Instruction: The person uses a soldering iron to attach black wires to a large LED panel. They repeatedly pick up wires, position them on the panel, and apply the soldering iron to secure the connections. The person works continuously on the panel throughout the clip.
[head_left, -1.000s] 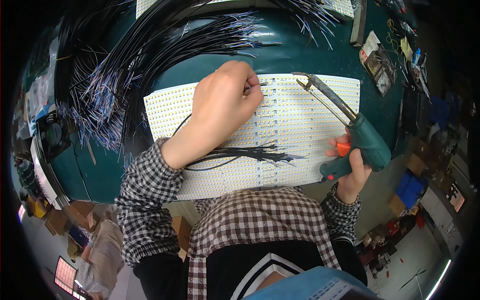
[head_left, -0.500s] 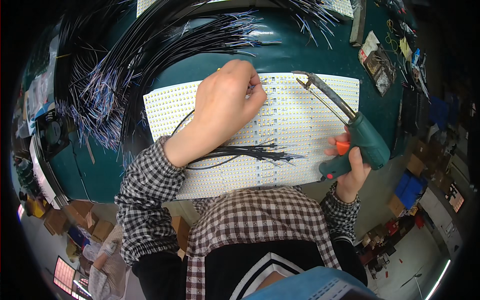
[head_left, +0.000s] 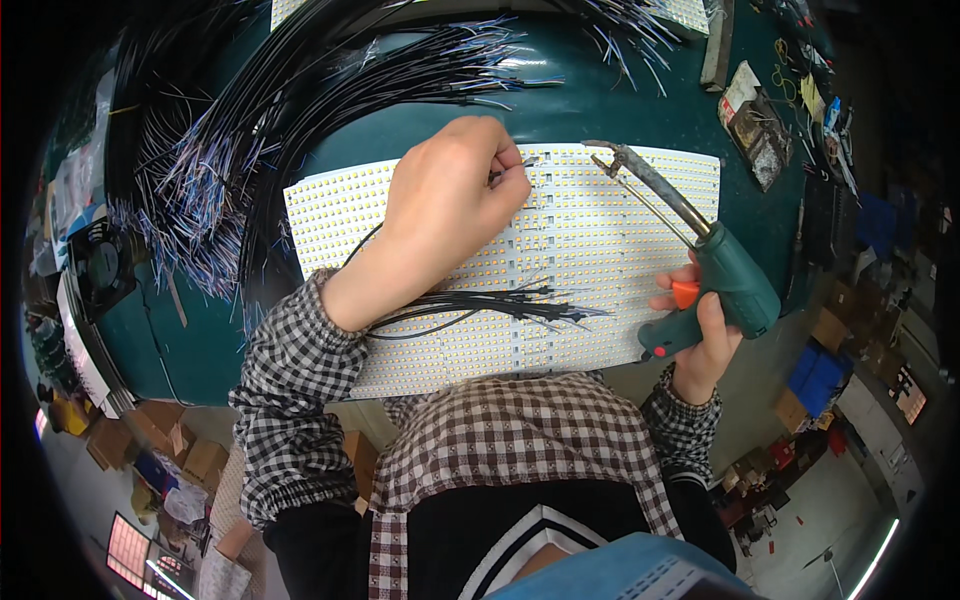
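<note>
Left hand (head_left: pixel 455 175): thumb and forefinger pinched closed on a dark wire (head_left: pixel 530 162), only its short end showing past the fingertips, over the top of the board's middle seam. Right hand (head_left: pixel 705 365): wrapped round the handle of a green soldering gun (head_left: pixel 740 285), fingers by the orange trigger (head_left: pixel 685 293); can't tell if it's pressed. The gun's tip (head_left: pixel 600 152) hangs right of the pinched wire end, apart from it; can't tell whether it touches the board. Progress, my read: early or mid-step, wire end placed but not under the tip. Can't see a finished joint; the hand hides part of the seam and the pads are too small. Left over: a loose wire bundle (head_left: pixel 490 303) lying across the lower half of the board, ends fanned to the right, apparently unattached. The white LED board (head_left: pixel 640 240) lies on the green table (head_left: pixel 560 125) right in front of the person, rows of small yellowish chips, seam down the middle, edges bowed by the lens, no damage I can make out. Further out: big piles of black wires (head_left: pixel 300 90) with blue and white ends behind and left, stained box (head_left: pixel 755 140) off right.
</note>
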